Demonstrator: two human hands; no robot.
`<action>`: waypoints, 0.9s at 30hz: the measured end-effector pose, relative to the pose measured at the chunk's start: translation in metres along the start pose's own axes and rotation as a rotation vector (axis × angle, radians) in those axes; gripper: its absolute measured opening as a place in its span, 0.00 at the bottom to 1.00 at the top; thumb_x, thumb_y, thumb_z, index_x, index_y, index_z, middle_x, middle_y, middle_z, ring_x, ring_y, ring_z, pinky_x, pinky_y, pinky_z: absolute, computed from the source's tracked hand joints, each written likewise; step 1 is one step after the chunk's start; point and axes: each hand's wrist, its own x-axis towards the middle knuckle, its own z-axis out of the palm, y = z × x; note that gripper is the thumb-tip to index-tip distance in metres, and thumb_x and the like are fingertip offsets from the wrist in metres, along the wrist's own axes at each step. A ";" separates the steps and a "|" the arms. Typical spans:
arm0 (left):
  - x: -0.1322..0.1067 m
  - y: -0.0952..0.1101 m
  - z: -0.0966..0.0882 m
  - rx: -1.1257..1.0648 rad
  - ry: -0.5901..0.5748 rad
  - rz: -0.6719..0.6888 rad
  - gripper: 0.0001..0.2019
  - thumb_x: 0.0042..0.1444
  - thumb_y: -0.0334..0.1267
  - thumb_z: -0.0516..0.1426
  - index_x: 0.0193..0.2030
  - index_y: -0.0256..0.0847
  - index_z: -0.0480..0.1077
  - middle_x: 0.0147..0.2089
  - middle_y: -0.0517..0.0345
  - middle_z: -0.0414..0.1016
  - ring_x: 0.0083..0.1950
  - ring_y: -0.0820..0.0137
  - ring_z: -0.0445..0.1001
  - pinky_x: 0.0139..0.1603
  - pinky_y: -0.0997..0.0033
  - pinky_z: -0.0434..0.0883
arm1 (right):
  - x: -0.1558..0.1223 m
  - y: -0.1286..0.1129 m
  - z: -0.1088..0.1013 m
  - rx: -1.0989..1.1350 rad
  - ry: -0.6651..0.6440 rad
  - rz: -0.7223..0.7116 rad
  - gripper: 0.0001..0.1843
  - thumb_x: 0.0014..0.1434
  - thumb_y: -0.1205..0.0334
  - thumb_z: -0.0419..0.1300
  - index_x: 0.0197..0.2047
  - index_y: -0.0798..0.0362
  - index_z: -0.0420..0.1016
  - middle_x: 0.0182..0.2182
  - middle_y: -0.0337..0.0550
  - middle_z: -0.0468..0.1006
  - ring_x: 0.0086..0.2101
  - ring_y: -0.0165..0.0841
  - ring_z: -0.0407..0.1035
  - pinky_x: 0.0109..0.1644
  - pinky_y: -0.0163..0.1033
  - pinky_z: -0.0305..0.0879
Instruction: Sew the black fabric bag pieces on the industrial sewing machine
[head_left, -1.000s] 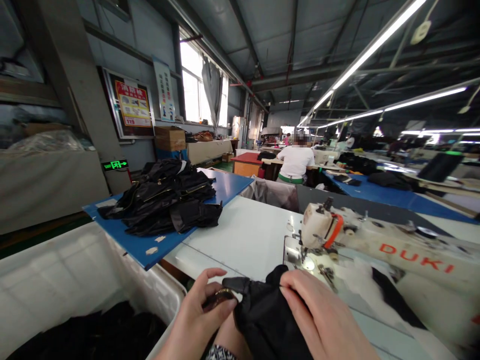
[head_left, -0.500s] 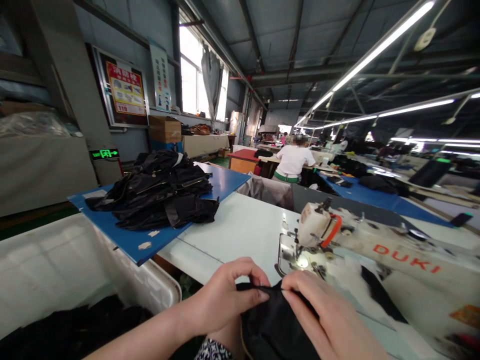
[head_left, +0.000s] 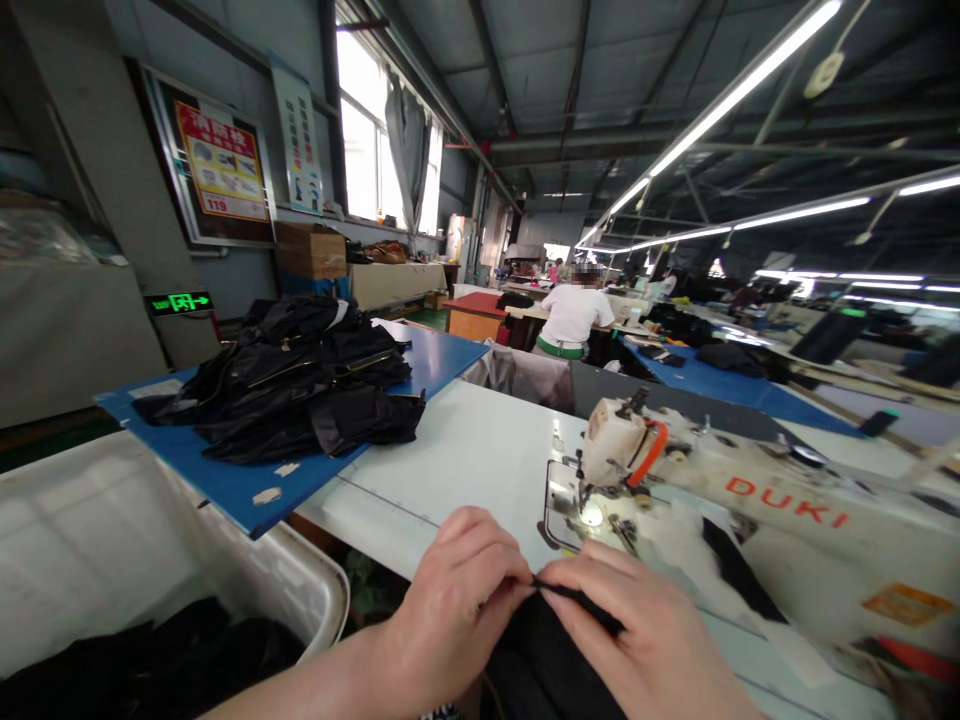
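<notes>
A piece of black fabric (head_left: 540, 660) lies at the near edge of the white sewing table (head_left: 465, 460). My left hand (head_left: 461, 590) pinches its top edge, fingers closed. My right hand (head_left: 645, 640) is closed on the same edge, right beside the left. Just beyond my hands is the needle end of a white sewing machine (head_left: 750, 490) marked DUKI, with an orange guard. The lower part of the fabric is hidden under my hands.
A pile of black garments (head_left: 292, 380) rests on a blue board (head_left: 232, 480) to the left. A white bin (head_left: 112, 540) with dark cloth stands at lower left. A person in a white shirt (head_left: 574, 315) sits at a far table.
My left hand let go of a small brass ring piece and closed on the fabric edge beside my right hand. Both hands drew together, nearer the machine's needle. The camera view shifted slightly.
</notes>
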 end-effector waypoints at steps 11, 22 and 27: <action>0.001 0.006 -0.014 -0.189 -0.422 -0.351 0.05 0.57 0.28 0.51 0.38 0.42 0.63 0.39 0.59 0.66 0.45 0.69 0.64 0.52 0.66 0.64 | -0.007 0.002 0.013 -0.035 -0.017 -0.026 0.09 0.60 0.65 0.55 0.37 0.46 0.77 0.25 0.37 0.75 0.27 0.31 0.69 0.30 0.35 0.60; -0.022 -0.016 0.012 -0.732 -0.370 -0.494 0.12 0.56 0.45 0.57 0.30 0.40 0.61 0.35 0.56 0.66 0.40 0.69 0.66 0.40 0.72 0.64 | -0.018 0.008 0.013 0.126 -0.029 0.031 0.07 0.55 0.64 0.59 0.35 0.47 0.79 0.28 0.36 0.80 0.29 0.31 0.73 0.32 0.33 0.62; -0.024 -0.005 0.010 -0.862 -0.367 -0.729 0.17 0.54 0.50 0.58 0.29 0.40 0.59 0.30 0.61 0.61 0.32 0.74 0.60 0.33 0.76 0.61 | -0.016 0.007 0.014 0.178 -0.060 0.090 0.07 0.55 0.64 0.58 0.35 0.48 0.79 0.28 0.37 0.81 0.28 0.31 0.72 0.31 0.32 0.62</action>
